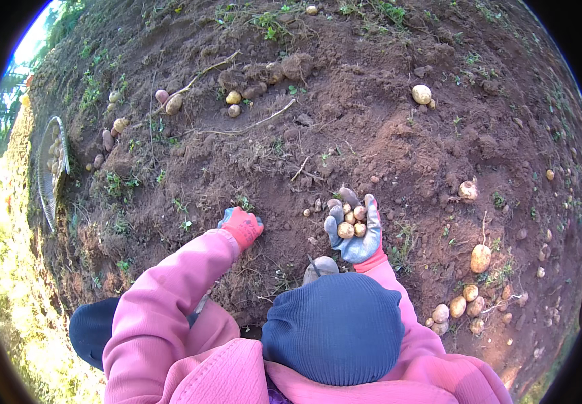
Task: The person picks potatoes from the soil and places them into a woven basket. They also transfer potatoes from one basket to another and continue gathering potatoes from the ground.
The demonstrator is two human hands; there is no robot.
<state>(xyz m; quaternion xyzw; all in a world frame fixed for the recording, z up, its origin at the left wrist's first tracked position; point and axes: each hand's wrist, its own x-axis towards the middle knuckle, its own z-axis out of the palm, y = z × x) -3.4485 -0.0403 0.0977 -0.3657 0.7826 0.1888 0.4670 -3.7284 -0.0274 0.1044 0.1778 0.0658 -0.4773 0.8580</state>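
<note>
My right hand (355, 237), in a red glove with a grey-blue coated palm, is turned palm up and cupped around several small potatoes (352, 221). Just left of its fingertips, a few tiny potatoes (317, 204) lie on the soil. My left hand (241, 225), gloved alike, rests back-up against the dirt with its fingers curled under. Whatever might be inside those fingers is hidden. Between the hands is loose brown soil (283, 217). My shoe (321, 267) shows beyond my blue-clad knee (334, 328).
A basket (53, 166) holding potatoes stands at the far left. Potatoes lie in a cluster (465, 305) at the lower right, and a larger one (480, 258) is above them. Dry stems (197, 78) and more potatoes (234, 97) are strewn farther ahead.
</note>
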